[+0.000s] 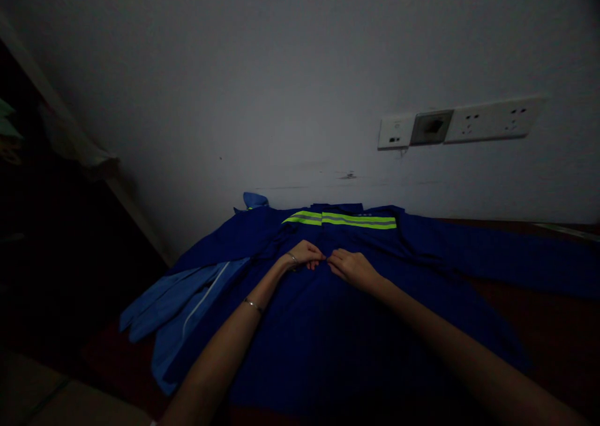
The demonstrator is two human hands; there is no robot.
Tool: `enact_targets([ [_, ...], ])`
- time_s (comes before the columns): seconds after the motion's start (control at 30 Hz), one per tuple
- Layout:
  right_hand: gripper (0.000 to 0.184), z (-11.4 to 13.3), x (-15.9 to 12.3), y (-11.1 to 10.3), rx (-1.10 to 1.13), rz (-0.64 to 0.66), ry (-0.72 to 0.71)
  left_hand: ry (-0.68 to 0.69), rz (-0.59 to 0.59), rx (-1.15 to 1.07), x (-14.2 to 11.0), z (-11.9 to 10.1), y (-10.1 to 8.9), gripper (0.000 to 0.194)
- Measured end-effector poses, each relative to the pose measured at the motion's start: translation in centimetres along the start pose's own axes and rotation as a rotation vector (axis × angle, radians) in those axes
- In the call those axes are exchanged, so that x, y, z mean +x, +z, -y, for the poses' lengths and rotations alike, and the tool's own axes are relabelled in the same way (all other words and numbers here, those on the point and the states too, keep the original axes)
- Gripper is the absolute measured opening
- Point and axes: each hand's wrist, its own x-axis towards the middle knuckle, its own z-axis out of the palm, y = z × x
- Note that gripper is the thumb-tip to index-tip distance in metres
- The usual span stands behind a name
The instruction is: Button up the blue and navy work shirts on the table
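Note:
A dark blue work jacket (290, 326) lies spread out, its front facing up and its sleeves out to both sides. Across the chest runs a yellow-green reflective stripe (359, 220) with a grey band, split at the front opening. Just below the stripe, my left hand (304, 254) pinches the jacket at the middle of its front. Close beside it my right hand (351, 267) pinches the other side of the same opening, fingertips almost meeting. Any button or fastener between the fingers is too small and dark to make out.
Lighter blue clothing (187, 301) with a white line lies under the jacket on the left. A dark red surface (553, 326) carries the clothes. Behind it rises a pale wall (281, 101) with a row of sockets (487, 121). Dark furniture (70, 245) stands at left.

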Motion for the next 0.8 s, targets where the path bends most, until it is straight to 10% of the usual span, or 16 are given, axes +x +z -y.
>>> enact_targets([
  [0.8, 0.022, 0.03, 0.2, 0.77, 0.134, -0.11, 0.126, -0.025, -0.127, -0.102, 0.21, -0.25, 0.59, 0.016],
])
